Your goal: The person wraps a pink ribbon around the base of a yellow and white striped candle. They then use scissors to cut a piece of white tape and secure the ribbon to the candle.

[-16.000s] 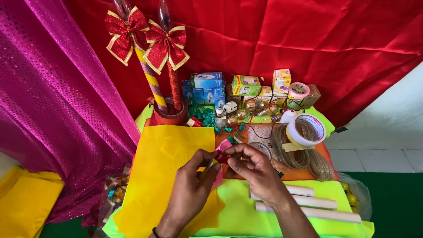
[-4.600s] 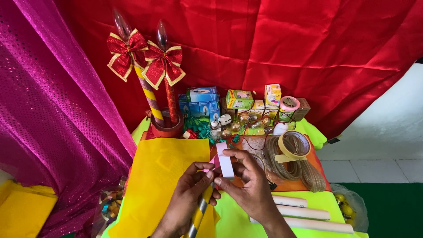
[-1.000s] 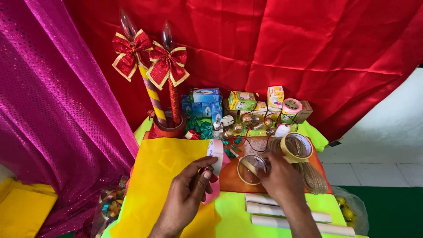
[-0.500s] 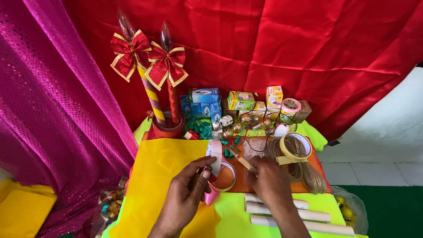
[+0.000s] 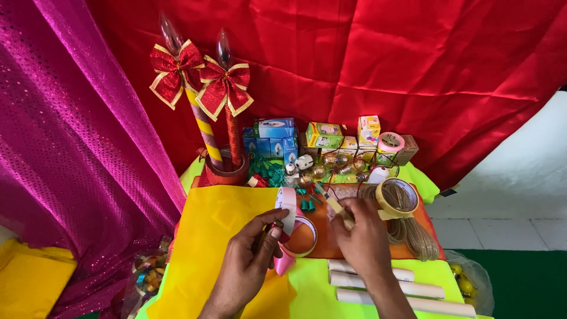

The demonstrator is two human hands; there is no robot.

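My left hand (image 5: 247, 263) pinches a pink-and-white ribbon strip (image 5: 287, 205) that stands up from its fingers and curls under at the bottom. It also seems to hold a thin dark stick against the ribbon. A clear tape roll (image 5: 302, 236) lies on the orange sheet (image 5: 322, 245) right beside that hand. My right hand (image 5: 365, 237) is just right of the roll, its fingertips closed on a pale yellowish strip (image 5: 331, 202) that points up and left. Whether that strip is tape from the roll is unclear.
Two striped sticks with red bows (image 5: 215, 88) stand in a pot at the back. Small boxes (image 5: 274, 134), bulbs and a pink tape roll (image 5: 390, 142) line the rear. A masking tape roll (image 5: 398, 198), coiled wire (image 5: 416, 239), white paper tubes (image 5: 387, 289) and a yellow sheet (image 5: 215, 236) surround my hands.
My right hand carried the clear tape roll from the right toward my left hand, and the roll now lies beside the ribbon. The right fingers now pinch a pale strip.
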